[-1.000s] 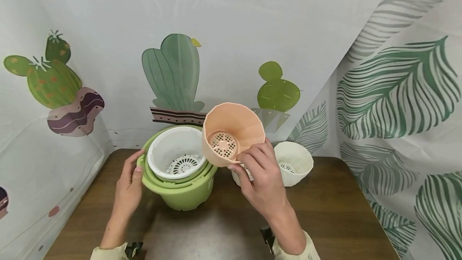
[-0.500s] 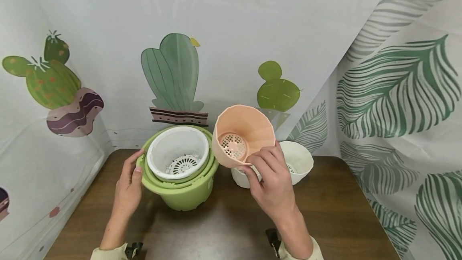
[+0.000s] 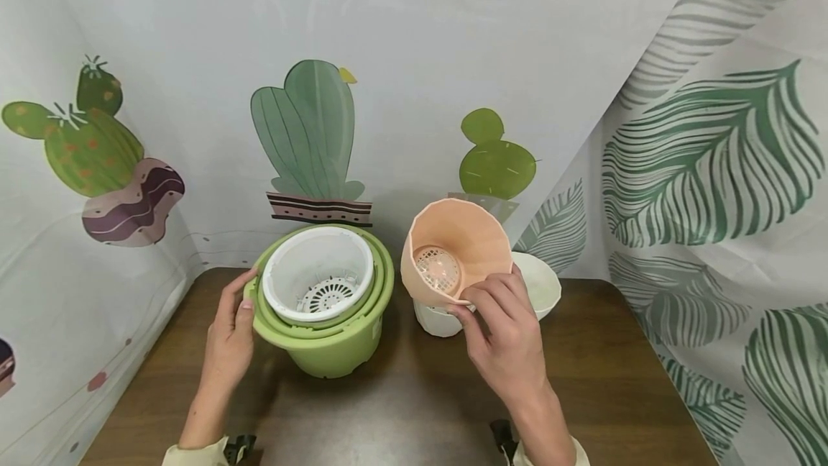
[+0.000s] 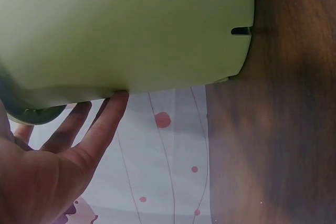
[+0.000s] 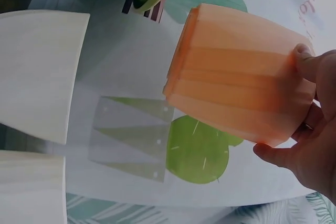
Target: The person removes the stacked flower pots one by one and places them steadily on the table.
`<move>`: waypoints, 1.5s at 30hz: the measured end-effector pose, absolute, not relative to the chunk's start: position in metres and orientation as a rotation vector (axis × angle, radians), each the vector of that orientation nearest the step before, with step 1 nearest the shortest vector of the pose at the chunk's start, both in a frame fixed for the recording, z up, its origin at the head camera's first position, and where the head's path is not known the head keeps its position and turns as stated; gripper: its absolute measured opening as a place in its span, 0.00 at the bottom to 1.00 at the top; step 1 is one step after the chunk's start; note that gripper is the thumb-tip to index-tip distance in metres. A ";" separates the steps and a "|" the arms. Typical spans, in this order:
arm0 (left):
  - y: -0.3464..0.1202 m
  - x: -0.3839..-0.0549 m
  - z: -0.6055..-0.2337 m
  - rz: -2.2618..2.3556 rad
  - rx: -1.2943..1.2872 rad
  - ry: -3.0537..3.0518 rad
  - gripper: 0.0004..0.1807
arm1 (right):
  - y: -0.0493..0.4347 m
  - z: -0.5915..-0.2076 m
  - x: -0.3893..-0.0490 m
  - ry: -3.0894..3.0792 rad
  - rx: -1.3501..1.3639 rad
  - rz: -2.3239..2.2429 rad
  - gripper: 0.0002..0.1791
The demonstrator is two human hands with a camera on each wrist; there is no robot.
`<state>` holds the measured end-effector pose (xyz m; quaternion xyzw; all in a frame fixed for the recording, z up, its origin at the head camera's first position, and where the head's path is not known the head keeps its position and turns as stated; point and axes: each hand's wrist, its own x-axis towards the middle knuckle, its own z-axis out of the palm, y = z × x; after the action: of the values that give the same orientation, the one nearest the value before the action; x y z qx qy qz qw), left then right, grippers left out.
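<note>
My right hand point(image 3: 507, 336) pinches the rim of a peach plastic flower pot point(image 3: 475, 236), thumb outside and fingers over the edge. The pot is tilted toward me, showing its perforated base, and is held above two white pots. On the left stands a nested stack: a large green pot point(image 3: 333, 347) with another green one inside and a white pot point(image 3: 317, 257) with a slotted base on top. My left hand point(image 3: 229, 329) rests at the stack's left rim. In the left wrist view, extended fingers point(image 4: 107, 124) touch the green wall.
Partly behind the peach pot, a small white faceted pot point(image 3: 435, 321) and a wider white pot point(image 3: 542, 286) stand on the brown wooden table point(image 3: 401, 408). A white cloth point(image 3: 414, 56) printed with cacti and leaves hangs close behind the table.
My right hand has carried the peach pot rightward and slightly lower, away from the green stack and over the white pots. My left hand stays at the green rim.
</note>
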<state>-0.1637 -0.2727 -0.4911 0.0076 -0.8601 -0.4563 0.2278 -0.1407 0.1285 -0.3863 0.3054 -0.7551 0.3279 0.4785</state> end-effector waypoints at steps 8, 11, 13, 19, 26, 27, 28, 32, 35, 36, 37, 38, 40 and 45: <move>-0.271 -0.164 -0.491 -1.274 0.019 -2.367 0.26 | 0.141 -0.393 -0.137 -1.826 0.707 0.779 0.19; -0.271 -0.163 -0.492 -1.273 0.018 -2.371 0.26 | 0.146 -0.395 -0.135 -1.816 0.694 0.773 0.19; -0.272 -0.163 -0.492 -1.272 0.018 -2.372 0.26 | 0.149 -0.396 -0.134 -1.819 0.675 0.767 0.19; -0.273 -0.164 -0.491 -1.267 0.009 -2.372 0.26 | 0.158 -0.398 -0.131 -1.820 0.623 0.764 0.20; -0.272 -0.160 -0.489 -1.272 0.013 -2.380 0.26 | 0.167 -0.402 -0.130 -1.798 0.608 0.746 0.22; -0.272 -0.160 -0.489 -1.273 0.013 -2.380 0.26 | 0.168 -0.402 -0.129 -1.796 0.604 0.743 0.22; -0.272 -0.160 -0.488 -1.276 0.012 -2.379 0.26 | 0.170 -0.403 -0.129 -1.792 0.601 0.740 0.22; -0.272 -0.160 -0.489 -1.280 0.018 -2.381 0.26 | 0.176 -0.403 -0.128 -1.787 0.584 0.740 0.23; -0.272 -0.161 -0.489 -1.280 0.024 -2.379 0.26 | 0.179 -0.403 -0.128 -1.777 0.572 0.734 0.23; -0.272 -0.161 -0.489 -1.280 0.023 -2.379 0.26 | 0.181 -0.403 -0.128 -1.776 0.566 0.731 0.24; -0.272 -0.162 -0.489 -1.280 0.020 -2.378 0.26 | 0.183 -0.403 -0.128 -1.777 0.560 0.725 0.24; -0.273 -0.162 -0.490 -1.281 0.017 -2.378 0.26 | 0.184 -0.403 -0.128 -1.777 0.555 0.719 0.24; -0.273 -0.162 -0.490 -1.284 0.011 -2.377 0.26 | 0.188 -0.405 -0.128 -1.775 0.547 0.710 0.25; -0.273 -0.162 -0.491 -1.289 0.013 -2.381 0.26 | 0.199 -0.408 -0.128 -1.773 0.526 0.692 0.26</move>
<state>-0.1617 -0.2733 -0.4910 0.0047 -0.8587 -0.4650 0.2153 -0.1276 0.1990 -0.4077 0.2223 -0.7492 0.2926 0.5510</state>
